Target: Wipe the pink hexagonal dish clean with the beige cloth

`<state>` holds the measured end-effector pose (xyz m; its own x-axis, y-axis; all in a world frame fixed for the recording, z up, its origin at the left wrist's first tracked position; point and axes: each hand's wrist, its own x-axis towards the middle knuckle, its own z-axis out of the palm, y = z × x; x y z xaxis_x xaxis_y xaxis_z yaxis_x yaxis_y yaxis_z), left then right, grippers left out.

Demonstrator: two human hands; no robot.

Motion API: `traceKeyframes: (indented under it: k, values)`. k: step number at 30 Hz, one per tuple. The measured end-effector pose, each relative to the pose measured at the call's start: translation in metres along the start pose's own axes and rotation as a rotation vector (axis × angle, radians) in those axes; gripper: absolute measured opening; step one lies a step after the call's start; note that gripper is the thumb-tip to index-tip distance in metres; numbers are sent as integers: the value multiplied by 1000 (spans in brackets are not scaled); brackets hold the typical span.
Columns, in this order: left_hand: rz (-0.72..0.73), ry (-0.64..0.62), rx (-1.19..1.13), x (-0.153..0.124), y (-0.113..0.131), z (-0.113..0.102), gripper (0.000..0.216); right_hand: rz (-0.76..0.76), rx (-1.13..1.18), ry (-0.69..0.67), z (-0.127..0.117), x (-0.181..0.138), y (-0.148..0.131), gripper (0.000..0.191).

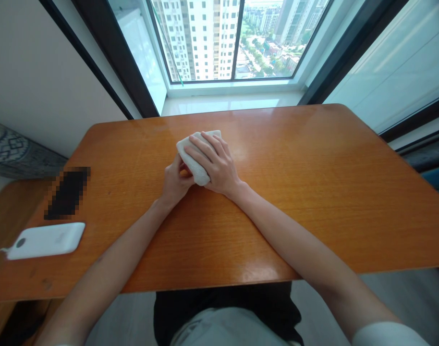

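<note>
A folded white cloth [193, 162] is between my two hands over the middle of the wooden table. My right hand [219, 163] lies over its upper face, fingers stretched across it and gripping it from the right. From the lower left, my left hand [176, 180] grips the cloth's near edge; its thumb and some fingers show, the others are hidden beneath the cloth. The cloth is tilted, and whether its underside touches the table I cannot tell.
On the left of the brown wooden table [313, 192] lies a white phone-shaped object [48, 241] with a dark round spot. A pixelated dark rectangle [68, 193] is just behind it. Beyond the far edge is a window [234, 48] with dark frames.
</note>
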<state>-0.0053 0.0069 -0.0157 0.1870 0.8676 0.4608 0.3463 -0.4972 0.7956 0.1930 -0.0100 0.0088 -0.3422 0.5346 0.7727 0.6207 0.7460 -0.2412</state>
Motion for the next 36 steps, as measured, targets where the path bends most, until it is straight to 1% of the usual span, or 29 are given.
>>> traceKeyframes:
  k: [2,4,5,7,9,10,11,12,14,16,18,19,20,21,24,25,26,27,30,31,32,33,34,36]
  values:
    - [-9,6,-3,0,1,0,52,15,31,5,0,1,-3,55]
    - [-4,19,-7,1,4,1,52,132,105,76,4,2,-2,50]
    - [-1,23,-7,1,7,2,52,224,165,132,7,2,-1,49]
    - [0,28,5,2,12,4,52,459,315,237,14,1,3,51]
    - [-2,30,19,2,15,4,53,670,441,279,18,1,7,56]
    - [-3,30,18,2,16,4,53,714,469,278,18,1,8,58]
    - [-3,29,10,2,16,4,54,698,467,268,17,0,8,58]
    - [-2,24,-4,2,15,3,55,626,438,256,15,0,6,56]
    - [5,7,-34,1,11,2,56,395,332,202,8,0,2,51]
    - [15,-3,-45,0,7,0,54,194,231,111,1,-1,-3,49]
    - [18,-6,-45,0,6,0,52,100,190,52,-1,0,-4,47]
    - [17,-7,-52,-1,7,0,53,99,195,53,1,0,-3,46]
    - [12,-10,-64,-1,9,0,54,134,215,79,3,0,-1,46]
    - [5,-15,-77,-1,11,1,56,207,249,124,7,1,2,47]
    - [-27,-16,-96,-1,19,2,63,525,391,253,17,1,11,54]
    - [-34,-17,-97,-1,20,2,64,581,419,269,18,1,12,56]
    - [-36,-17,-99,-1,20,2,64,580,420,263,17,1,12,56]
    - [-34,-19,-103,-1,20,1,63,522,393,237,15,0,10,55]
    - [-3,-22,-88,-2,15,1,57,206,243,113,6,-1,1,49]
    - [9,-17,-75,-2,13,1,56,138,216,83,4,-1,-2,48]
    - [17,-13,-67,-2,12,1,55,113,210,79,3,-1,-3,47]
    - [18,-10,-63,-2,12,1,55,131,224,98,4,0,-3,46]
    - [14,-9,-66,-2,13,1,56,190,256,142,6,1,-1,46]
    - [-2,-12,-80,-1,16,2,59,392,354,237,13,2,5,49]
